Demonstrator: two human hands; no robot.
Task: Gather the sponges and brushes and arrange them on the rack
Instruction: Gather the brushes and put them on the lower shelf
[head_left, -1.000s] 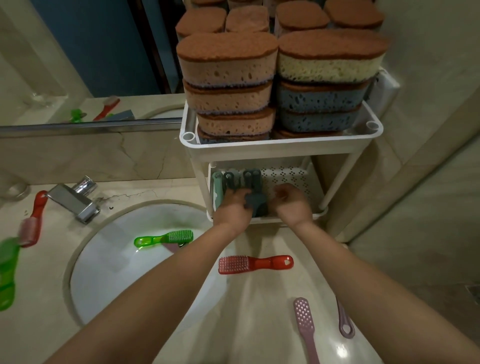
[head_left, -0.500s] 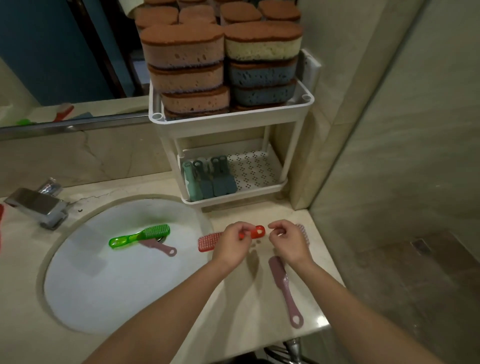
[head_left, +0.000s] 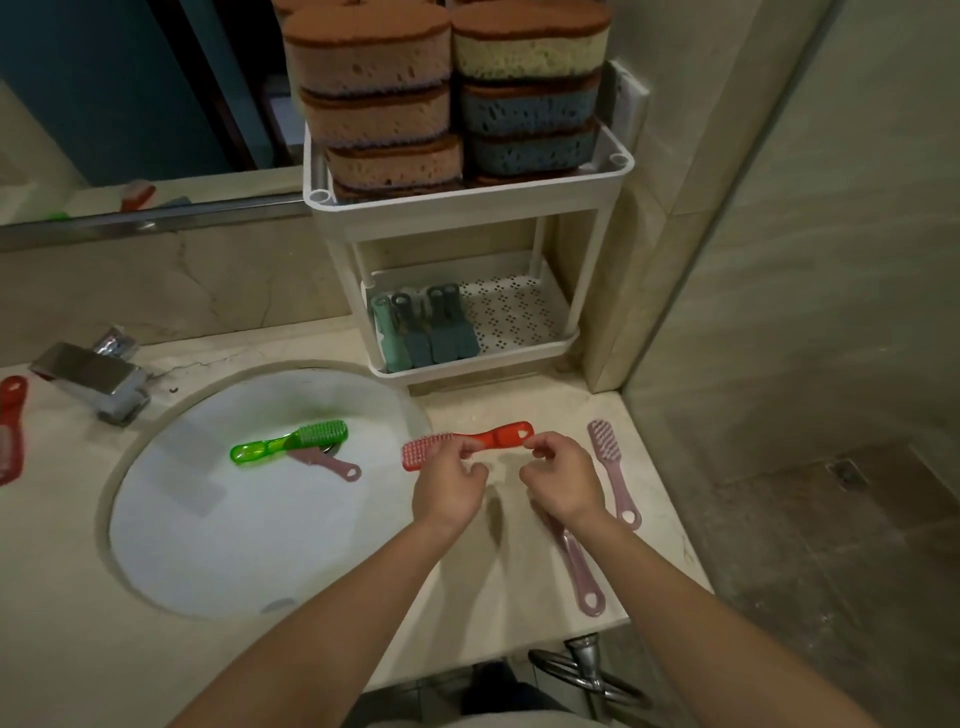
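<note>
Two hands share one red plastic scrub brush (head_left: 497, 435) over the tabletop (head_left: 519, 402). The left hand (head_left: 449, 480) pinches its middle and the right hand (head_left: 563, 478) pinches its handle tip, likely to carry it flat to the white plastic rack (head_left: 467, 205) behind.

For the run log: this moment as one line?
left hand: pinches red brush mid-handle | right hand: pinches its end | rack: sponges top, brushes below

Porous sponges (head_left: 363, 57) are filling the smooth plastic rack (head_left: 467, 200); the red brush (head_left: 498, 435) and translucent green brush (head_left: 291, 441) are showing glossy plastic; the metal tap (head_left: 93, 379) is shining.
</note>
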